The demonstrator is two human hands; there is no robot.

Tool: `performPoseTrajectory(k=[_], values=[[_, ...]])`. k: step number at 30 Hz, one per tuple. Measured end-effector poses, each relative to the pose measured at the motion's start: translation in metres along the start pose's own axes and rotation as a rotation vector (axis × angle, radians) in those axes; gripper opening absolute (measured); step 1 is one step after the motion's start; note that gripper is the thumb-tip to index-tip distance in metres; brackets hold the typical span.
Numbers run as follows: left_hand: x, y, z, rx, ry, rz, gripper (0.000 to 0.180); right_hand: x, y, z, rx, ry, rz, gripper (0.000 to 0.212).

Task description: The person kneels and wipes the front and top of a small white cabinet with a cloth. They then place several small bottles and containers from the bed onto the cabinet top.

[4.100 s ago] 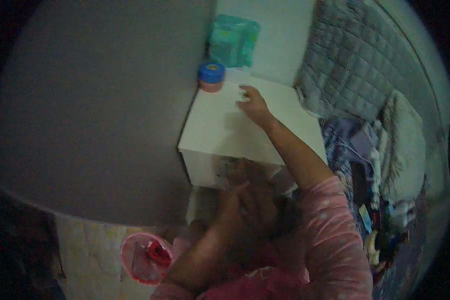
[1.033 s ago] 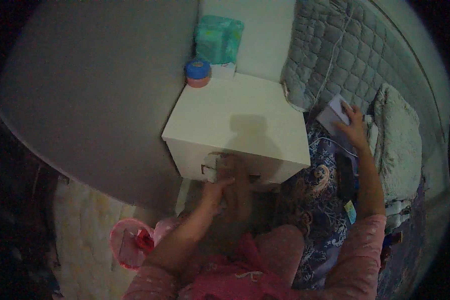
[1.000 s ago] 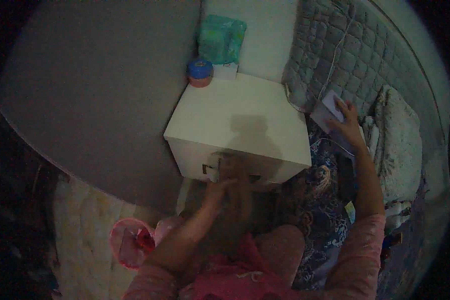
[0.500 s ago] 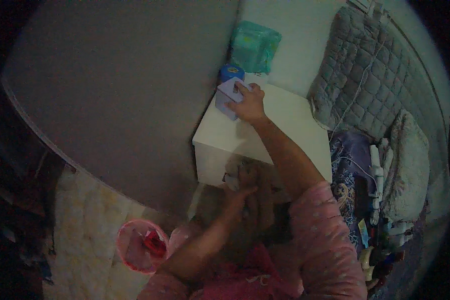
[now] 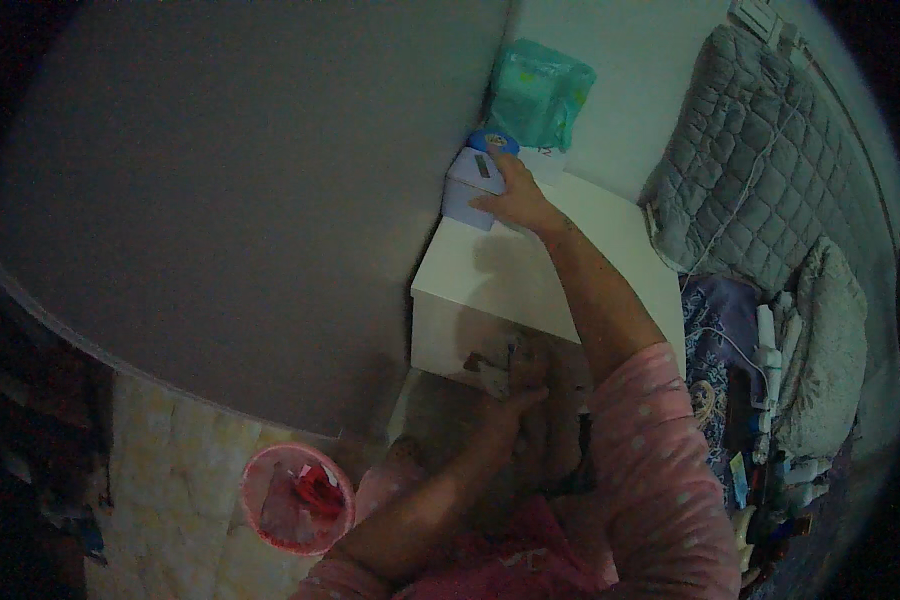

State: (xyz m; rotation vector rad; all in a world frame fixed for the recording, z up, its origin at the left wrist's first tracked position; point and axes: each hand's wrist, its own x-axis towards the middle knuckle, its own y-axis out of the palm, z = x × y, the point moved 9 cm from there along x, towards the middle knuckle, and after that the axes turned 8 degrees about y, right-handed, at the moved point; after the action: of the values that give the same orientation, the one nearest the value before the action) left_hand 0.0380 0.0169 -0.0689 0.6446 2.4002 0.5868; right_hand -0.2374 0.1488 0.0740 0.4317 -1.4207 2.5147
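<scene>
On the far left corner of the white cabinet top [image 5: 590, 235] stands a pale lavender box [image 5: 467, 203] with a dark slot in its upper face. Beside it is my right hand [image 5: 520, 196], its thumb against the box's side and its fingers stretched toward a round blue container [image 5: 494, 141] just behind. Nothing shows clearly inside that hand. Lower down, in the shade before the cabinet's front, my left hand [image 5: 523, 388] is closed around a whitish, limp-looking piece [image 5: 493, 378]. Dim light and blur hide what it is.
A green plastic-wrapped package [image 5: 542, 95] leans at the wall. A pink bin [image 5: 298, 500] with red stuff inside stands on the tiled floor, lower left. A grey panel [image 5: 240, 200] borders the cabinet. Right are a quilted grey cushion [image 5: 735, 165], a cable and clutter.
My right hand has slid from the top of the lavender box to its right side, uncovering the slot, with fingers nearer the blue container. The whole view has shifted slightly.
</scene>
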Motion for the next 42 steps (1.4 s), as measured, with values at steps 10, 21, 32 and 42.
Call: performPoseTrajectory(k=[10, 21, 32, 42], values=[[-0.039, 0.029, -0.031, -0.604, -0.149, 0.199, 0.035, -0.013, -0.011, 0.001, 0.097, 0.039, -0.082, 0.097], [0.005, 0.004, 0.001, -0.234, 0.006, -0.014, 0.026, -0.242, -0.104, 0.025, -0.079, -0.091, 0.07, 0.054], [-0.029, 0.017, -0.018, 0.058, 0.418, 0.28, 0.04, -0.506, -0.264, 0.056, -0.186, 0.451, -0.123, 0.034], [-0.024, 0.01, 0.006, -0.124, 0.231, 0.147, 0.044, -0.744, -0.449, 0.004, 0.155, 0.903, -1.159, 0.022]])
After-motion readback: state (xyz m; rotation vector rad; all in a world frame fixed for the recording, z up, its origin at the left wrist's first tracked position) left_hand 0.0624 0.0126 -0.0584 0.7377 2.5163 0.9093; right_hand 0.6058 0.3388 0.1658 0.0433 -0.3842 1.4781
